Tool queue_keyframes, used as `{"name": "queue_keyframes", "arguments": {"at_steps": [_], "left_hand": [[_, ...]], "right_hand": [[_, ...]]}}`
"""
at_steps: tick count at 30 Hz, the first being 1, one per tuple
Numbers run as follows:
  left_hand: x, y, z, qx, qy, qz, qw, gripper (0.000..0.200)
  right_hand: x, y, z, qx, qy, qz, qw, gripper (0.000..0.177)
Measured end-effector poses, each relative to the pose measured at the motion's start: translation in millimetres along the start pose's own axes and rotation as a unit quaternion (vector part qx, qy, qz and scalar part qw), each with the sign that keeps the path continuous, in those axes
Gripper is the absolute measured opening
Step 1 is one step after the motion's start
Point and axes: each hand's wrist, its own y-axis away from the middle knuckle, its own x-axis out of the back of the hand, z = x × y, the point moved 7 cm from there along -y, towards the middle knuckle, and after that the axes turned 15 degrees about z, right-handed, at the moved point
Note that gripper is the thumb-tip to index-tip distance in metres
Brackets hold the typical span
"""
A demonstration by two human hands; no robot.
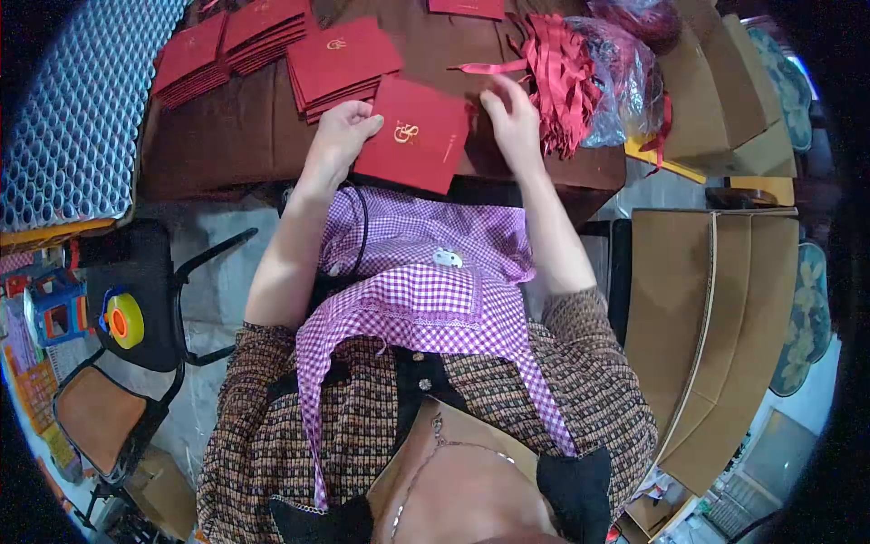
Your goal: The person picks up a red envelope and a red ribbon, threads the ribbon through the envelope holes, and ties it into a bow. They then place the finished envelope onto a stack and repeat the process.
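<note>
My left hand (344,140) pinches the left edge of a red folded card or envelope (414,134), which bears gold lettering and lies tilted at the table's near edge. To the right of it, my right hand (513,120) is raised with thumb and fingers slightly apart. Its fingertips are just below the loose end of a red ribbon (494,68). That end sticks out leftward from a thick bundle of red ribbons (564,86). Behind my left hand is a stack of matching red cards (344,56).
More red card stacks (190,59) stand on the brown-covered table (217,150) at the back left. Clear plastic bags (625,77) lie beside the ribbons. Cardboard boxes (671,308) flank the right side, and a chair (136,290) holding a tape roll (125,320) stands left.
</note>
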Motion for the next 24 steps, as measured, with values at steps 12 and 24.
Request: {"name": "queue_keyframes", "arguments": {"at_steps": [12,24], "left_hand": [[-9,-16,-32,0.030,0.057,-0.005,0.998,0.022],[-13,-11,-28,0.027,0.077,-0.016,0.997,0.027]], "right_hand": [[-69,-50,29,0.171,0.162,-0.047,0.971,0.015],[-68,15,-43,0.058,-0.022,-0.138,0.988,0.016]]}}
